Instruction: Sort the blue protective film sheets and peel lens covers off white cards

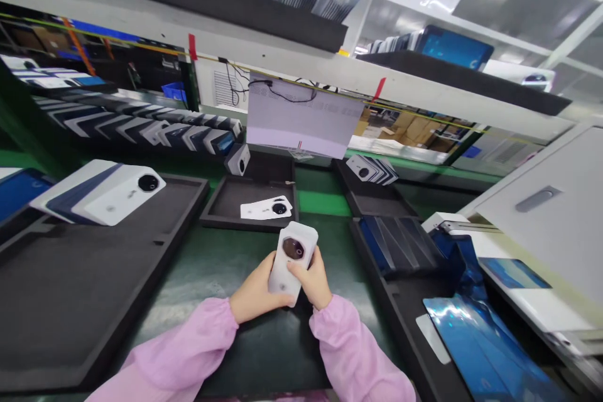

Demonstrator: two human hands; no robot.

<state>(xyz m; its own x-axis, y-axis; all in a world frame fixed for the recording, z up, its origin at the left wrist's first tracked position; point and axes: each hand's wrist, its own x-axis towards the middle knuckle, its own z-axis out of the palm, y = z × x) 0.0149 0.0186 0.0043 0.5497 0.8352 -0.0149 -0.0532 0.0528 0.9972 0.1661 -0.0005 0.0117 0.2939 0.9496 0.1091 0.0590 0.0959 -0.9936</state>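
Note:
Between my two hands is a small stack of white phone back panels (287, 269), held tilted above the dark green work surface (207, 264). My left hand (257, 289) wraps the left edge and bottom, its thumb across the lower end. My right hand (313, 276) grips the right edge, with the thumb on the front below the dark camera ring. Beyond them, a few white panels (264, 208) lie in a black foam tray (221, 222).
A large black tray (94, 289) at left bears stacked white and dark panels (117, 195). Rows of panels stand behind. To the right are trays with dark panels (400, 242), blue sheets (485, 339) and a white cabinet (551, 220). A shelf (282, 69) crosses overhead.

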